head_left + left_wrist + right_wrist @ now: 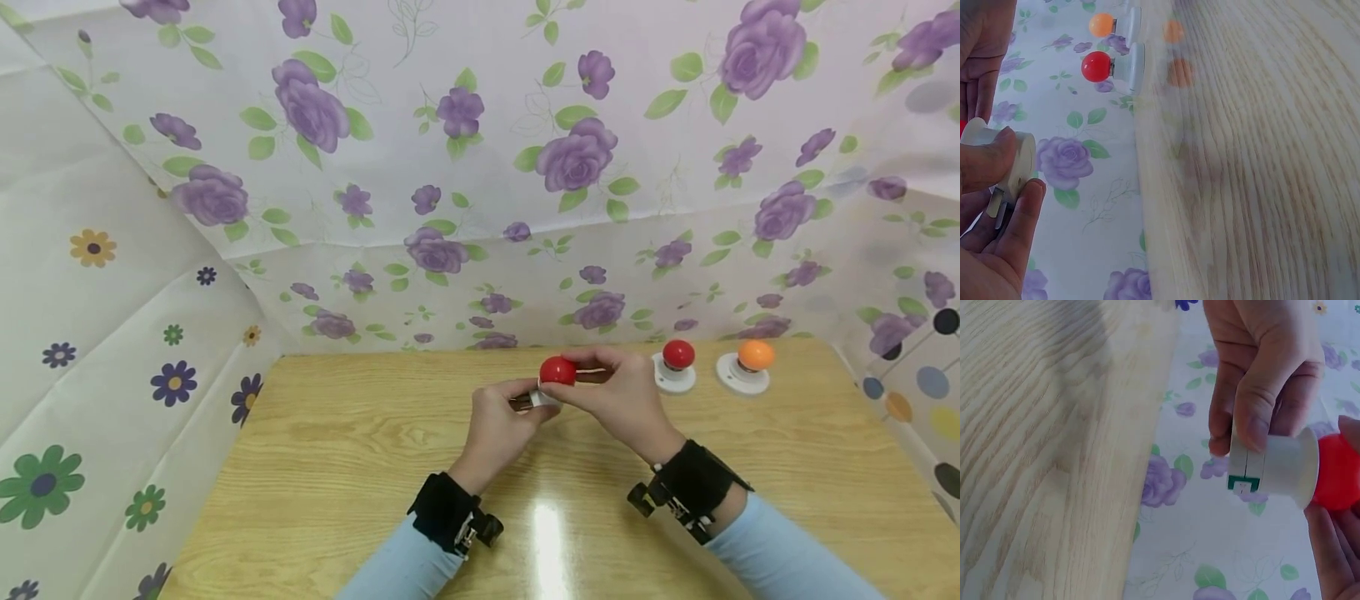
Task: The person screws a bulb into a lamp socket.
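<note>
My left hand (501, 425) grips a white plug-in lamp socket (1280, 467) by its base. Two flat metal prongs (997, 206) stick out of the base between my left fingers, and a small green switch (1243, 483) shows on its side. A red light bulb (557, 371) sits at the socket's flared mouth. The thumb and fingers of my right hand (626, 400) pinch this bulb from both sides. Both hands are raised over the table and meet at the socket and bulb.
To the right on the wooden table (337, 467) stand two round white lamp holders, one with a red bulb (678, 354), the other with an orange bulb (756, 355). A flowered cloth (480, 183) hangs behind the table's far edge.
</note>
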### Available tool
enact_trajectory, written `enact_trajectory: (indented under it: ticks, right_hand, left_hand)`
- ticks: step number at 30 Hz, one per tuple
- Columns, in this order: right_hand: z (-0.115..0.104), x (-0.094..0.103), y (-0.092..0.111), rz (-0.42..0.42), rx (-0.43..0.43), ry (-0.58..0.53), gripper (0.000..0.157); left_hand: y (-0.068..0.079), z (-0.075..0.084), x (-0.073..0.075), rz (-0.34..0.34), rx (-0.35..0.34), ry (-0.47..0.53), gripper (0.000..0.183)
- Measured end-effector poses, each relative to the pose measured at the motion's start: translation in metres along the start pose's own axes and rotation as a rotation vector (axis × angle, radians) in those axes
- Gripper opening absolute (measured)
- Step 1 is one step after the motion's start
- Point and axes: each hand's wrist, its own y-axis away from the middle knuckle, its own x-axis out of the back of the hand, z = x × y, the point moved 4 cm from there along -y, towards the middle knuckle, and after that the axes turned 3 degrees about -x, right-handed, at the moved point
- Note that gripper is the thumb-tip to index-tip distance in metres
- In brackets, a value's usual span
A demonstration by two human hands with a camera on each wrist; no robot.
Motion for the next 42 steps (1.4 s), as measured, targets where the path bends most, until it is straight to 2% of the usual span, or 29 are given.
enact_trajectory:
  ticks: [5, 12, 18, 26, 33, 39, 42]
  right_hand:
    - [-0.004, 0.004, -0.003, -0.071, 0.02, 0.051, 0.045]
    - [0.0, 0.004, -0.008, -0.32, 0.012, -0.067, 0.051]
    - [0.003, 0.001, -0.007, -0.411, -0.001, -0.064, 0.05]
    - [0.007, -0.001, -0.007, -0.401, -0.06, -0.053, 0.048]
    - [0.01, -0.001, -0.006, -0.321, -0.084, -0.058, 0.045]
    - [0.013, 0.0, -0.004, -0.269, -0.122, -0.111, 0.043]
    - [0.014, 0.0, -0.003, -0.218, -0.128, -0.113, 0.043]
  left_hand:
    - [-0.001, 0.002, 0.002, 0.007, 0.016, 0.005, 0.031]
    - [-0.003, 0.0, 0.006, -0.015, 0.006, 0.013, 0.031]
    - [-0.003, -0.004, 0.006, -0.042, 0.011, 0.032, 0.029]
    - [-0.004, -0.006, 0.005, -0.039, 0.002, 0.037, 0.028]
    - [-0.003, -0.006, 0.004, -0.023, -0.022, 0.035, 0.027]
    - [-0.003, -0.005, 0.003, -0.001, -0.008, 0.034, 0.026]
    - [-0.002, -0.004, 0.002, 0.009, -0.006, 0.026, 0.026]
